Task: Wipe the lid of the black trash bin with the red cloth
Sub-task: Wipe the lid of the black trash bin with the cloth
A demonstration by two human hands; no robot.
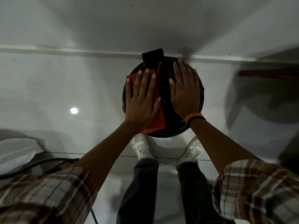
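The round black trash bin lid [165, 94] lies below me, seen from above, close to the wall. The red cloth [157, 117] is spread over the lid's left half. My left hand [141, 101] lies flat on the cloth with fingers spread, pressing it down on the lid. My right hand [186, 89] rests flat on the lid's bare right half, fingers together, a ring on one finger and an orange band at the wrist. A black hinge block [152, 59] sticks up at the lid's far edge.
The bin stands on a glossy pale tiled floor [64, 88] against a white wall skirting [80, 50]. My white shoes [142, 148] are just in front of the bin. A dark red bar [267, 73] is at the right, black cables [40, 164] and white fabric [14, 152] at the left.
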